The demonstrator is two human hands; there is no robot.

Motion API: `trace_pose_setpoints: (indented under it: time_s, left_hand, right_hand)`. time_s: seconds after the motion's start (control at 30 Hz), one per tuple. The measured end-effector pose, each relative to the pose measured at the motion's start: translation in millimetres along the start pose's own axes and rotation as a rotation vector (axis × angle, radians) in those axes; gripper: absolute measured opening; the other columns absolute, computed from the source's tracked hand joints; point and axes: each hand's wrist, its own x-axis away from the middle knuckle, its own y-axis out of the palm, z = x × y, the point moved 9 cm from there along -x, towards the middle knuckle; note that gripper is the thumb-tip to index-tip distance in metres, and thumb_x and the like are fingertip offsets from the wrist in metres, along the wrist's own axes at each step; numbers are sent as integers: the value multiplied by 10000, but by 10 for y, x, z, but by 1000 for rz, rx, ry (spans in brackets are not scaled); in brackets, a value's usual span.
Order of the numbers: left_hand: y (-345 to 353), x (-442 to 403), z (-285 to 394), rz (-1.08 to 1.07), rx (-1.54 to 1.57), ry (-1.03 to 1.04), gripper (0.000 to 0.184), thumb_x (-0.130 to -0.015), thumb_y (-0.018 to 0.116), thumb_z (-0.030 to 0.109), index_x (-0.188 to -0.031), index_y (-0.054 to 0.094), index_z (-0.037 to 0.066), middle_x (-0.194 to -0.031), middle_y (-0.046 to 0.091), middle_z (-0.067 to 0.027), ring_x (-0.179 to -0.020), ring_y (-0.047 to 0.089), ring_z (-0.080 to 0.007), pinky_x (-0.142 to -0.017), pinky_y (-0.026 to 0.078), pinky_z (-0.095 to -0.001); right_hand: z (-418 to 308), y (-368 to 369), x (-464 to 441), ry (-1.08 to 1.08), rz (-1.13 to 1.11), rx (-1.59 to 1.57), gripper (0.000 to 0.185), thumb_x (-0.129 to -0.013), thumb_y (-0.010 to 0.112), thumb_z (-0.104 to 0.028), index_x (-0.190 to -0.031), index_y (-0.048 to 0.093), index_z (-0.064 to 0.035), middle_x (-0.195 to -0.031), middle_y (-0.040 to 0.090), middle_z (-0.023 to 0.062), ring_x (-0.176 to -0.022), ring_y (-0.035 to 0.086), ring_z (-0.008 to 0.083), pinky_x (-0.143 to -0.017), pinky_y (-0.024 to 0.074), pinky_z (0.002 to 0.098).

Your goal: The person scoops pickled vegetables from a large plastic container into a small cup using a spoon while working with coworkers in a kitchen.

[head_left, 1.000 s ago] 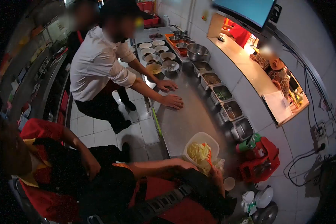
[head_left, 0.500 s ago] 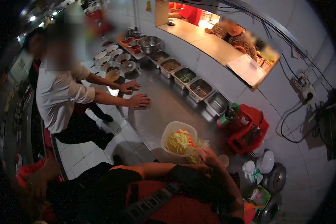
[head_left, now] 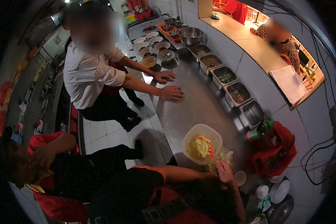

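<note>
My right hand (head_left: 224, 171) is closed around the handle of an orange spoon (head_left: 211, 151). The spoon's head is in a translucent white plastic tub (head_left: 187, 143), under a heap of pale yellow-green strips (head_left: 202, 146) that look like cut vegetables in cloudy liquid. My left forearm reaches across to my right wrist; its hand (head_left: 217, 179) is mostly hidden there, so its fingers do not show. Beside the tub lies a clear plastic bag (head_left: 224, 156) with pale contents, close to both hands. A small translucent cup (head_left: 240, 178) stands right of my right hand.
A co-worker in a white shirt (head_left: 89, 74) rests both hands on the steel table (head_left: 198, 97). Metal food pans (head_left: 237, 93) line the wall side, with several bowls (head_left: 162, 46) at the far end. A red basket (head_left: 274, 153) and stacked white dishes (head_left: 279, 191) are at right. Another person (head_left: 59, 149) stands at left.
My view has turned, so the table and tub appear farther right and lower. The person at left shows more fully. My right hand still holds the spoon in the tub.
</note>
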Motion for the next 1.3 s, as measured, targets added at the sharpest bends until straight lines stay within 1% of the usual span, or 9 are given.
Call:
trace_pose_setpoints:
  time_s: [0.1,0.27,0.33,0.4,0.57,1.1,1.2,1.27,1.3]
  left_hand:
    - [-101,-447,42,205,-152,-118,435,-934,543,282,-1335,508,115,-1387,475,-121,-1308,430,-262,-1014,409,-457]
    - [0,-1014,40,471,-239,-194,429,-924,542,279,-1331,516,145,-1395,458,-117,-1316,419,-269,-1002,420,-474]
    - [295,-1267,-55,511,-434,77,473,-866,556,309,-1331,516,230,-1446,387,-103,-1349,369,-283,-985,432,-497]
    - [318,-1174,-39,356,-410,-3,476,-865,559,312,-1331,516,229,-1448,386,-103,-1348,370,-283,-985,432,-496]
    - [287,-1036,26,185,-419,-76,483,-861,564,319,-1332,515,229,-1451,384,-103,-1347,371,-284,-985,432,-495]
    - [114,-547,326,-54,-452,-217,506,-848,582,342,-1335,513,226,-1463,376,-105,-1345,374,-285,-985,432,-493]
    - [132,-381,365,-77,-450,-227,508,-846,584,345,-1335,512,225,-1464,375,-105,-1344,374,-285,-985,432,-492]
    - [43,-276,591,180,-409,47,508,-835,629,353,-1306,538,184,-1461,386,-100,-1337,386,-304,-970,433,-520]
    - [72,-157,479,181,-407,46,508,-835,629,353,-1306,538,184,-1461,386,-100,-1337,386,-304,-970,433,-520]
  right_hand:
    - [-59,-66,-36,-20,-31,128,417,-1027,423,-336,-806,522,4,-652,481,6,-628,426,111,-578,391,313]
    - [-123,-78,-105,-56,-82,51,434,-1020,441,-349,-804,549,12,-653,494,21,-630,445,114,-580,402,315]
    - [-192,-138,-113,-33,-56,39,440,-1017,450,-354,-801,557,13,-653,499,26,-627,452,116,-578,404,316]
    - [-314,-88,-85,-71,-108,84,414,-1021,454,-338,-805,556,1,-635,469,-12,-581,416,94,-529,364,308]
    - [-214,-48,-122,-38,-112,84,441,-1016,458,-366,-826,564,18,-641,484,4,-598,428,110,-551,383,321]
    - [-110,29,-122,-5,-23,1,428,-1015,456,-364,-852,599,6,-672,496,-2,-644,453,101,-590,399,304]
    - [-157,38,-96,-31,-10,-58,434,-1015,458,-359,-931,625,33,-693,519,12,-659,472,113,-602,414,314]
    - [-178,35,-78,-20,-25,-92,430,-1017,455,-349,-965,633,39,-706,525,8,-666,476,113,-606,416,312]
    - [-185,3,-68,-10,-14,-88,433,-1016,455,-354,-954,632,36,-710,521,1,-660,470,111,-601,411,308]
